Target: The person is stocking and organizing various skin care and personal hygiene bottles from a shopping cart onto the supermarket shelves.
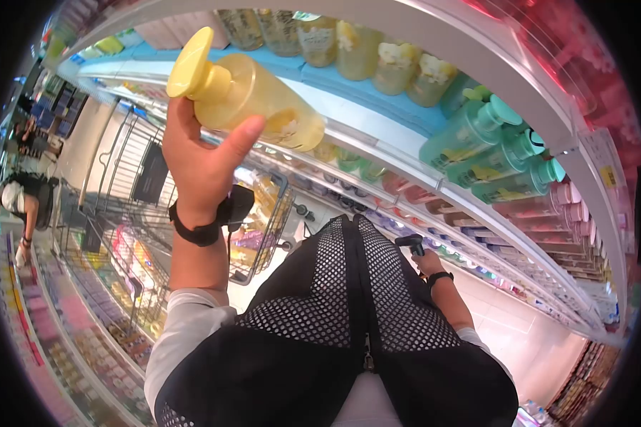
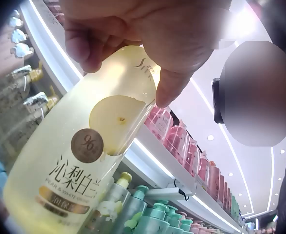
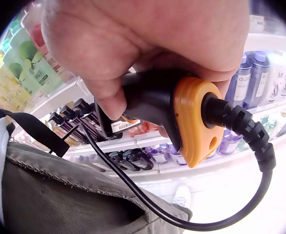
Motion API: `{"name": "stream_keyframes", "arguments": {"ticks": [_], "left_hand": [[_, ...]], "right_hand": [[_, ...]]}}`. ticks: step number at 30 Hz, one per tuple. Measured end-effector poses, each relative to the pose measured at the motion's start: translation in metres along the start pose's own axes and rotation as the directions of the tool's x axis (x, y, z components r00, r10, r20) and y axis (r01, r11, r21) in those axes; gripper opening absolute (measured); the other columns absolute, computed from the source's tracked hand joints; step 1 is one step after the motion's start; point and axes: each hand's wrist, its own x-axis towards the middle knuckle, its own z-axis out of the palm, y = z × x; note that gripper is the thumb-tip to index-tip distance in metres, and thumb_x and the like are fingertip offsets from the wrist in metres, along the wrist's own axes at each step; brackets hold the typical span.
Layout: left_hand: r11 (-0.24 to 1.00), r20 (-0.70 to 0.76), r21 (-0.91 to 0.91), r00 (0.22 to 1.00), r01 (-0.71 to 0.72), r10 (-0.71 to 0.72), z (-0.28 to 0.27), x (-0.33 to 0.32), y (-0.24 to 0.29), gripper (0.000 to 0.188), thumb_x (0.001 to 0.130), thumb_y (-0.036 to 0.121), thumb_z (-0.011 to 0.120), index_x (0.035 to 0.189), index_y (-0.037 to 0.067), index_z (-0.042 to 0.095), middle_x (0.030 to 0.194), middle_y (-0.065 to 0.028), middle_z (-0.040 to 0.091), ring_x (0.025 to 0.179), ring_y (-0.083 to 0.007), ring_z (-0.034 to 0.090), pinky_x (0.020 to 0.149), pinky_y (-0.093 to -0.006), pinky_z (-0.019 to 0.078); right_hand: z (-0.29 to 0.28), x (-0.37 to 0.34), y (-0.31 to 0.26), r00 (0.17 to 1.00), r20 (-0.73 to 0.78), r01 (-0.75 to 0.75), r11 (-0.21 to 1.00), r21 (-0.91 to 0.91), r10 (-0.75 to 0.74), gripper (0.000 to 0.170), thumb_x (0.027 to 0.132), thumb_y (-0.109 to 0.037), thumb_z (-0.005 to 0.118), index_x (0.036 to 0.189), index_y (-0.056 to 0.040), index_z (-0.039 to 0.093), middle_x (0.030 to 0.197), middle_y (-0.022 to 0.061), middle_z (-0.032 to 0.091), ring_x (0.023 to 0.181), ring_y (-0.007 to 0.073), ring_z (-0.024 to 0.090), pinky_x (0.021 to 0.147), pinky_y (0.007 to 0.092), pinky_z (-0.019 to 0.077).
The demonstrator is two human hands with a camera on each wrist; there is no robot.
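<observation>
My left hand [image 1: 203, 167] grips a yellow translucent pump bottle [image 1: 274, 107] near its neck, thumb on one side and fingers on the other. Tilted, it is held up in front of the shelf, its yellow pump head [image 1: 192, 64] toward the upper left. In the left wrist view the bottle [image 2: 79, 141] shows a pear picture and a "PEAR & WHITE" label. Low by my right side, the right hand [image 1: 431, 267] holds a handheld barcode scanner [image 1: 409, 244]. The right wrist view shows fingers curled round its black handle, with an orange end [image 3: 196, 126] and a black cable [image 3: 133, 187] hanging from it.
A store shelf [image 1: 399, 160] runs across the front, with yellowish bottles [image 1: 356, 53] and green pump bottles [image 1: 477, 132]. A wire shopping cart [image 1: 132, 153] with goods stands at my left. Farther left, another person [image 1: 25, 206] is beside more shelves.
</observation>
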Motion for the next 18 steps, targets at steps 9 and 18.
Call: {"name": "stream_keyframes", "arguments": {"ticks": [9, 18], "left_hand": [[0.907, 0.126, 0.111, 0.911, -0.405, 0.392, 0.095, 0.023, -0.010, 0.065, 0.069, 0.024, 0.084, 0.118, -0.003, 0.053, 0.103, -0.0135, 0.063, 0.089, -0.0230, 0.065, 0.077, -0.0330, 0.0519], [0.875, 0.242, 0.029, 0.853, -0.483, 0.462, 0.137, 0.018, -0.021, 0.067, 0.067, 0.026, 0.084, 0.118, -0.005, 0.055, 0.101, -0.0156, 0.065, 0.088, -0.0260, 0.066, 0.075, -0.0324, 0.0529]], "right_hand": [[0.028, -0.021, 0.051, 0.987, -0.035, -0.148, 0.967, 0.206, 0.159, 0.045, 0.075, -0.034, 0.069, 0.100, 0.0029, 0.063, 0.092, 0.0225, 0.066, 0.087, 0.0350, 0.065, 0.077, 0.0416, 0.0503], [0.037, -0.047, 0.070, 0.959, -0.028, -0.263, 0.923, 0.282, 0.282, 0.045, 0.074, -0.033, 0.068, 0.100, 0.0032, 0.064, 0.094, 0.0225, 0.066, 0.088, 0.0338, 0.066, 0.078, 0.0408, 0.0515]]}}
